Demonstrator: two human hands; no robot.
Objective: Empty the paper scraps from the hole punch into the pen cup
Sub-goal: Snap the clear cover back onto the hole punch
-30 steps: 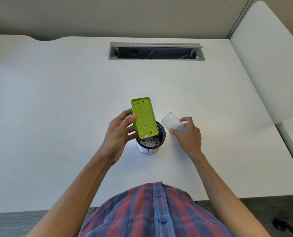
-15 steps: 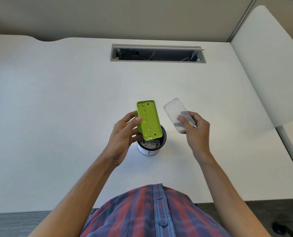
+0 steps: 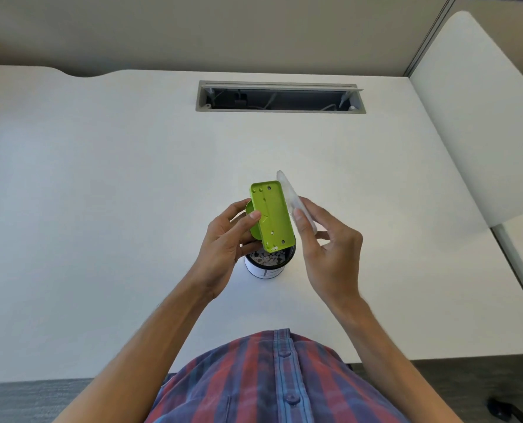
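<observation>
White desk (image 3: pixel 101 209): above the pen cup (image 3: pixel 264 268), left hand (image 3: pixel 228 239) grips the green hole punch (image 3: pixel 271 216); right hand (image 3: pixel 327 248) pinches its clear cover (image 3: pixel 293 199) alongside.

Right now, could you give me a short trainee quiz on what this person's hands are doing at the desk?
1. True or false: the left hand grips the green hole punch tilted above the pen cup.
2. What does the right hand hold? A) a pen B) the clear cover C) nothing
3. Fill in: a few paper scraps still cling to the punch's ____ end.

Key
1. True; its bare underside faces the camera.
2. B; it is held beside the punch's right edge.
3. Lower; many more scraps lie inside the cup.
</observation>
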